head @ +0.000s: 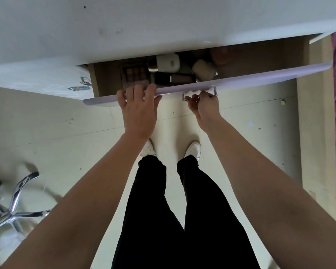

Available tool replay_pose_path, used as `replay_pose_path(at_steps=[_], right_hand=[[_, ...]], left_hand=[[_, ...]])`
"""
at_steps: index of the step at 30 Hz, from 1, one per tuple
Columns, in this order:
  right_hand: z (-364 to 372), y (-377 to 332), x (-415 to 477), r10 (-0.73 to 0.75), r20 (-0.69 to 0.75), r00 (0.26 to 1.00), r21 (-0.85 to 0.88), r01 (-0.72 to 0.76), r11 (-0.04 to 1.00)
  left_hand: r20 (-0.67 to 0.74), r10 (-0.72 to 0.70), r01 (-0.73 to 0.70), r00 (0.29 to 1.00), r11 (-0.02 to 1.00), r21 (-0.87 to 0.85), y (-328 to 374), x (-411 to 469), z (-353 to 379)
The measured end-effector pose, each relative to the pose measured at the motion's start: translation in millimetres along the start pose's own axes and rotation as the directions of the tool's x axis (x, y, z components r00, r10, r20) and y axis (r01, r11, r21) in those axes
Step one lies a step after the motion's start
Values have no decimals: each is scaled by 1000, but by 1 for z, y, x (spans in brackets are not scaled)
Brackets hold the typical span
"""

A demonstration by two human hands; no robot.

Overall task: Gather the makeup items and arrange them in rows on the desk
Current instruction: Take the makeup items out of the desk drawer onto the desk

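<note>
Both arms are bare and reach forward and down, converging from the lower corners of the view toward its middle. The elbows are only slightly bent.

The left hand (138, 113) is palm-down with its back toward the camera and its wrist in line with the forearm. Its fingers (149, 91) are hooked over the top edge of the drawer front (241, 78), left of that edge's middle.

The right hand (204, 107) sits just beside the left, not touching it. Its wrist is rotated inward, and its fingers are curled tightly round the metal handle (214, 92) on the outer face of the drawer front.
</note>
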State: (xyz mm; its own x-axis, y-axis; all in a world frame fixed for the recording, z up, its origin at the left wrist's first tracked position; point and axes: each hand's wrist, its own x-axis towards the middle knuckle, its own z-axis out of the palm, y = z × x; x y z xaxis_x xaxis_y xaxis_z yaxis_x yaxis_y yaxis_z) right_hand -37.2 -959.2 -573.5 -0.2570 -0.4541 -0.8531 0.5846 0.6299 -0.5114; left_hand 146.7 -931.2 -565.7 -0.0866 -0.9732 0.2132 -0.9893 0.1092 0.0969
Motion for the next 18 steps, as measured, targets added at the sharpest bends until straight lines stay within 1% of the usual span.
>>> replay_pose_path(at_steps=[9, 13, 18], right_hand=[[-20, 18, -12, 11, -38, 999, 1, -11, 1000], [-30, 25, -16, 17, -56, 998, -28, -19, 999], [-37, 26, -19, 15, -41, 999, -85, -18, 996]], left_hand=[[19, 16, -16, 1000, 1000, -18, 5, -32, -6], [14, 22, -21, 1000, 999, -24, 7, -44, -8], [18, 45, -45, 999, 999, -6, 8, -52, -6]])
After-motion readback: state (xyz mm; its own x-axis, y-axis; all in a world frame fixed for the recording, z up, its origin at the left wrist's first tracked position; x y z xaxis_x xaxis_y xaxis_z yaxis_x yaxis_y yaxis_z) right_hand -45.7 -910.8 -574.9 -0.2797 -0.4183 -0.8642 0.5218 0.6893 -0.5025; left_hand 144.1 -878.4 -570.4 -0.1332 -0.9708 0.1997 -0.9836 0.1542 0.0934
